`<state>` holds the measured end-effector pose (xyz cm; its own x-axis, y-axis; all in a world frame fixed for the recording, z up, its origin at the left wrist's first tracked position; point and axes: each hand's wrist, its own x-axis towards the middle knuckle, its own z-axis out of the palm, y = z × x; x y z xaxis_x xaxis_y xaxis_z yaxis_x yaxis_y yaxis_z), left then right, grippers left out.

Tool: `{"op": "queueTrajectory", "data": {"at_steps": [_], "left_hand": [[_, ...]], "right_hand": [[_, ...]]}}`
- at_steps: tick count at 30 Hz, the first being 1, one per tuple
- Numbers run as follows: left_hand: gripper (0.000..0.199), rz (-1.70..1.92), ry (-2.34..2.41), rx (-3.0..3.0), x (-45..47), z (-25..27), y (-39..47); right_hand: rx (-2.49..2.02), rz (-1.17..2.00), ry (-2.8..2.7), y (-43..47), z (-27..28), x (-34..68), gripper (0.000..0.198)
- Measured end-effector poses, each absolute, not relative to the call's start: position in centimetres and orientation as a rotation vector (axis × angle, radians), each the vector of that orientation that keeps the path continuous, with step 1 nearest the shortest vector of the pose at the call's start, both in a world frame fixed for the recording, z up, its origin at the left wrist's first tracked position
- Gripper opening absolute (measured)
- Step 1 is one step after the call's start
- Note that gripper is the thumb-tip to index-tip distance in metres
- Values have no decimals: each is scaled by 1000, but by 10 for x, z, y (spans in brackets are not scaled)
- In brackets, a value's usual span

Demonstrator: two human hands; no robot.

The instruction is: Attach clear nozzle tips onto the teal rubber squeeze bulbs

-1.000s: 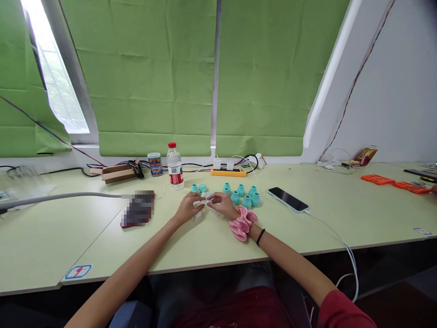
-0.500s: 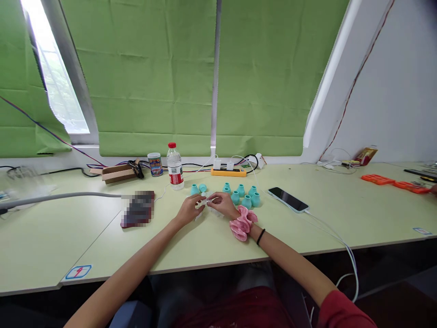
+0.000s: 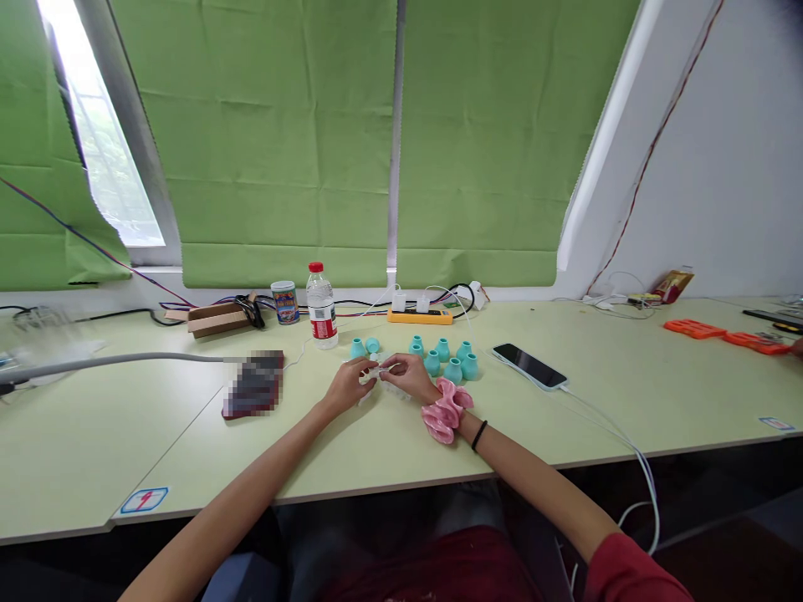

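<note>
Between the fingertips of both hands is a small clear plastic piece (image 3: 376, 370), too small to name more closely. My left hand (image 3: 349, 385) pinches it from the left, and my right hand (image 3: 411, 376) pinches its other side, with a pink scrunchie (image 3: 447, 410) round that wrist. Other clear bits lie on the table under the hands, partly hidden. Just behind the left fingers sit two turquoise bulb-shaped pieces (image 3: 357, 349). Several more turquoise pieces (image 3: 452, 370) stand in a group behind and to the right of my right hand.
A water bottle (image 3: 322, 309) and a can (image 3: 285, 303) stand at the back, beside an orange power strip (image 3: 420, 317). To the right lies a phone (image 3: 530, 366) on a cable. A blurred dark item (image 3: 254, 385) lies left. Orange trays (image 3: 695, 329) are far right.
</note>
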<state>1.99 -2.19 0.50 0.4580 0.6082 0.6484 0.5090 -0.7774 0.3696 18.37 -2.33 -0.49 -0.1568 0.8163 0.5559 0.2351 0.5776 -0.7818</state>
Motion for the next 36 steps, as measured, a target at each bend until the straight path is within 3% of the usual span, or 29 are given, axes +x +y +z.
{"op": "queueTrajectory", "data": {"at_steps": [11,17,36], "left_hand": [[23,1201,1006,2579,21,7,-24],[33,1203,1132,2601,21,2,-21],[24,1227,1036,2579,20,4,-22]], "right_hand": [[-898,656,-1697,-25,-4,184,23],[-872,639,-1703,-25,-3,184,22],[-890,650,-1715,-24,-4,184,21]]}}
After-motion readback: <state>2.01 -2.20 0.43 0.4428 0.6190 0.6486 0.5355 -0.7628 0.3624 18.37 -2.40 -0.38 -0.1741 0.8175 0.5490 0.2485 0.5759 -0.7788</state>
